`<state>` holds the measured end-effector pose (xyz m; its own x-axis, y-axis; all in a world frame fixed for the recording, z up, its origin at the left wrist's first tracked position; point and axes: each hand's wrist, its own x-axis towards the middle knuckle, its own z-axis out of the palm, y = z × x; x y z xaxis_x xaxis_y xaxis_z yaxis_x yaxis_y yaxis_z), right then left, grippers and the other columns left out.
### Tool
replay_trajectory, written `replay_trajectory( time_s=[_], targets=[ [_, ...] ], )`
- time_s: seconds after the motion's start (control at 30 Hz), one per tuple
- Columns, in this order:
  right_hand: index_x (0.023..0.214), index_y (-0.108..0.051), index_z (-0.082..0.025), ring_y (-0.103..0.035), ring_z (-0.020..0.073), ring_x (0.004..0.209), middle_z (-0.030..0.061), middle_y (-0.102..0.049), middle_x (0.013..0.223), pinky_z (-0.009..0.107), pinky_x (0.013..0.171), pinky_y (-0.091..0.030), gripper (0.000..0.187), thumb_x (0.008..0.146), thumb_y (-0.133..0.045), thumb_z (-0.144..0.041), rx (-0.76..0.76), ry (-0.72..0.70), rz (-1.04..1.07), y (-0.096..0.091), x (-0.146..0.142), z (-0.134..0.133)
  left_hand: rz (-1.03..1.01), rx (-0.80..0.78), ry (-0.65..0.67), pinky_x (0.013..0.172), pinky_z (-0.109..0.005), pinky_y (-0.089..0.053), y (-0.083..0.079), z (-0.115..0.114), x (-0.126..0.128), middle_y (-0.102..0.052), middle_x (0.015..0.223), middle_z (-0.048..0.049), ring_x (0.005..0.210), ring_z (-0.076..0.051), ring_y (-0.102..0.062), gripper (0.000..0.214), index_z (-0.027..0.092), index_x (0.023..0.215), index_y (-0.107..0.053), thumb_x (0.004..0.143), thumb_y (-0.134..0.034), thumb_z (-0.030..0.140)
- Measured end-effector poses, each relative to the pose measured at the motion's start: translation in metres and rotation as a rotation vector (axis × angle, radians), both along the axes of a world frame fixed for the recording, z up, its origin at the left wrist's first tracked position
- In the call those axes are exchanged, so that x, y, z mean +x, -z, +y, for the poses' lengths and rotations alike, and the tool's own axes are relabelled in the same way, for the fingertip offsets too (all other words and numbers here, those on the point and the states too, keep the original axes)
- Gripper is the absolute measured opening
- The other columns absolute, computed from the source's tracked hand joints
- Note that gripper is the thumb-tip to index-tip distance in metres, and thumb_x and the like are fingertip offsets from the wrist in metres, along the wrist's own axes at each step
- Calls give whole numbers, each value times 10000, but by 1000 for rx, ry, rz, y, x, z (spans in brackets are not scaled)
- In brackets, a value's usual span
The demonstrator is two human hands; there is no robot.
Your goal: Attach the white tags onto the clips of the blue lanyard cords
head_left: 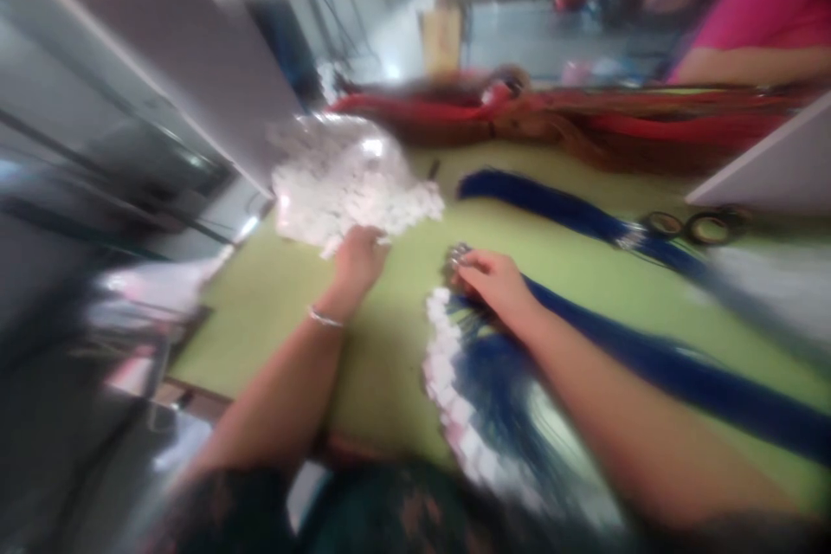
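Observation:
My left hand (361,260) is at the near edge of a pile of small white connector-like pieces (351,195). Its fingers are curled in; blur hides what they hold, if anything. To the right, my right hand (497,281) is closed, thumb and fingers pinched around the end of a bundle of blue wires (623,355), where shiny dark tips (458,254) stick out. Below that hand, more blue wires (499,389) fan out, with a row of white connector-like pieces (447,389) along their ends.
A second blue wire bundle (538,195) lies farther back on the green table (389,346), near dark tape rolls (711,228). Red and brown wires (551,117) run along the back. Pale panels (214,43) rise at the left. A person in a pink sleeve (766,0) is at far right.

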<state>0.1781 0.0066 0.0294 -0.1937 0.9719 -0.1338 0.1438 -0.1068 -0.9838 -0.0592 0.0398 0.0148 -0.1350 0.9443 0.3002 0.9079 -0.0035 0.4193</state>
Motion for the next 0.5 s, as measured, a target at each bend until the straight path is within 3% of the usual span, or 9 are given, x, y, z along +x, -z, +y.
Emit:
replay_trajectory(
  time_s=[0.13,0.33,0.43,0.5],
  targets=[
    [765,-686,-151,-514,93,503,20,-675,654,227,520,-418,162,752,-587,-279,26,-20,-70,0,0,0,31,-54,77,892,-388,-451,7,6,-1,-662,961,-113,989,-266,-585,211,158,970,-688,788,-591,204],
    [712,-652,-152,-514,105,502,6,-643,590,226,510,-391,94,724,-600,-230,25,43,-185,1,-5,0,-88,-49,104,869,-387,-461,11,4,11,-684,942,-92,918,-248,-608,166,181,903,-702,756,-628,196],
    [657,-611,-165,-471,98,504,-24,-580,545,219,507,-358,71,695,-605,-225,102,39,-218,2,-6,0,-279,-39,127,827,-363,-470,12,-2,20,-679,897,-75,867,-222,-608,140,177,857,-705,726,-667,208],
    [615,-568,-175,-431,93,509,-41,-528,527,217,509,-334,83,680,-594,-220,169,34,-258,4,-6,0,-527,-91,164,744,-321,-476,10,-11,29,-671,832,-62,779,-184,-602,179,162,879,-704,727,-693,255]
  ],
)
